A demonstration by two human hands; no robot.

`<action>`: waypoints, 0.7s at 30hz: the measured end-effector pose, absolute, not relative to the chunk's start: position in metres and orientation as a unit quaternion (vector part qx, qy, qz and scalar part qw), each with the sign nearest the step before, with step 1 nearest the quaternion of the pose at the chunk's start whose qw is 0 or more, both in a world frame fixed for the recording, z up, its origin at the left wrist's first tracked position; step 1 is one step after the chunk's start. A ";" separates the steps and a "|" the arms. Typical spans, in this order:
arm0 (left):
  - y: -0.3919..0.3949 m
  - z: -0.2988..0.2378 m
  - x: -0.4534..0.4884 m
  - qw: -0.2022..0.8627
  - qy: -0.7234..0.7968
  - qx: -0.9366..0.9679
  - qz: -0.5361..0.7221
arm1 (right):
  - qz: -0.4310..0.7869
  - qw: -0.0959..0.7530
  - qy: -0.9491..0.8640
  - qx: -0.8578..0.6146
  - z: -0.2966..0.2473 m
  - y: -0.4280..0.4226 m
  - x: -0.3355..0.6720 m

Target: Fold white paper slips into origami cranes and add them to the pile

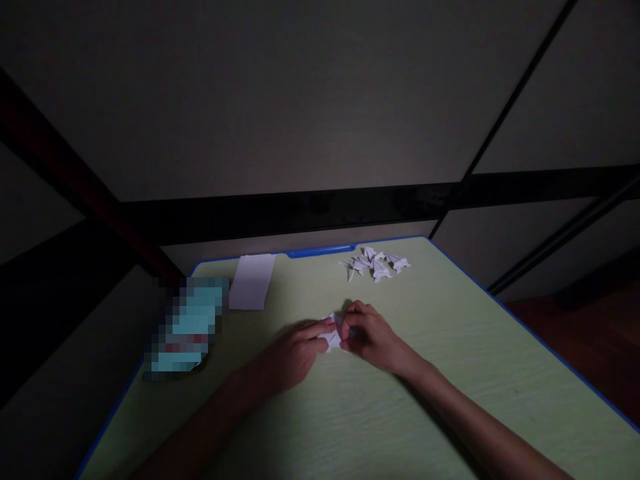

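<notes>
A small piece of folded white paper (331, 339) lies on the table between my two hands, with crease lines showing on its top face. My left hand (295, 350) presses on its left side, fingers over the top and thumb along the near part. At the paper's right edge, my right hand (367, 333) has its fingers curled in a pinch. Both hands hide parts of the paper. Beyond them, several folded white paper figures (380, 268) sit in a loose cluster near the far edge.
The pale green table (430, 427) has a blue rim and a blue handle-like strip (323, 251) at its far edge. White paper sheets (253, 283) lie at the back left. Beside them is a blurred-out turquoise item (187, 327). Cabinet panels (280, 100) stand behind the table.
</notes>
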State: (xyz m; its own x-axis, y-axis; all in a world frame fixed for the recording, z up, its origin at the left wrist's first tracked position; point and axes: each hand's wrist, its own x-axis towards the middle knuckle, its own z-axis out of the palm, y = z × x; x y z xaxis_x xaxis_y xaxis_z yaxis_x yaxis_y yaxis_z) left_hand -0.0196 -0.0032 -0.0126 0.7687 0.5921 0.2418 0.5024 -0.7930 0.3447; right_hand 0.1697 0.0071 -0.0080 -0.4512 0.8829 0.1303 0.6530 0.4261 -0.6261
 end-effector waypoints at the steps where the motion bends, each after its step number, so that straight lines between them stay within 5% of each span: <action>1: -0.003 -0.013 -0.020 0.138 0.293 0.930 0.175 | 0.258 0.229 -0.816 -0.465 -0.008 0.007 0.171; 21: -0.002 -0.017 -0.019 0.126 0.293 0.931 0.180 | 0.253 0.208 -0.797 -0.507 -0.008 0.008 0.165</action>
State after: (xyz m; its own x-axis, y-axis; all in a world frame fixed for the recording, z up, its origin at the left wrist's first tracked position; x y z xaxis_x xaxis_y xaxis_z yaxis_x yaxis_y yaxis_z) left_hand -0.0192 -0.0020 -0.0175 0.7635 0.5906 0.2612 0.4997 -0.7965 0.3403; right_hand 0.1654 0.0078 -0.0078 -0.3992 0.9138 0.0750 0.7028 0.3576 -0.6150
